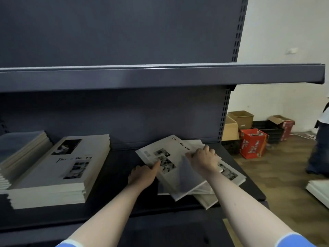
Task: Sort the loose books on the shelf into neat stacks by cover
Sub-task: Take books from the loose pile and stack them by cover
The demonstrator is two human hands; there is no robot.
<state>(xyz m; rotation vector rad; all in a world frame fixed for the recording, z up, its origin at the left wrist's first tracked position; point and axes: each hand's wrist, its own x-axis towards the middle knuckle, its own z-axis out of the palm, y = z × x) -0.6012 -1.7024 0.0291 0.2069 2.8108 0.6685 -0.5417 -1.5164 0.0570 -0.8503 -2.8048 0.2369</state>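
Note:
A loose pile of white photo-cover books (229, 172) lies askew at the right end of the dark shelf (114, 177). Both hands are on its top book (170, 157), which is tilted. My left hand (143, 175) pinches the book's left edge with thumb on the cover. My right hand (203, 159) grips its right side, fingers curled over the far edge. A neat stack of the same white cover (58, 172) stands at the middle left. A stack with blue-grey covers (19, 148) sits at the far left.
An upper shelf (160, 75) overhangs the work area. To the right, on the wooden floor, stand cardboard boxes (242, 118) and a red box (252, 143). A person (320, 139) stands at the far right. More white books (318, 189) lie at the right edge.

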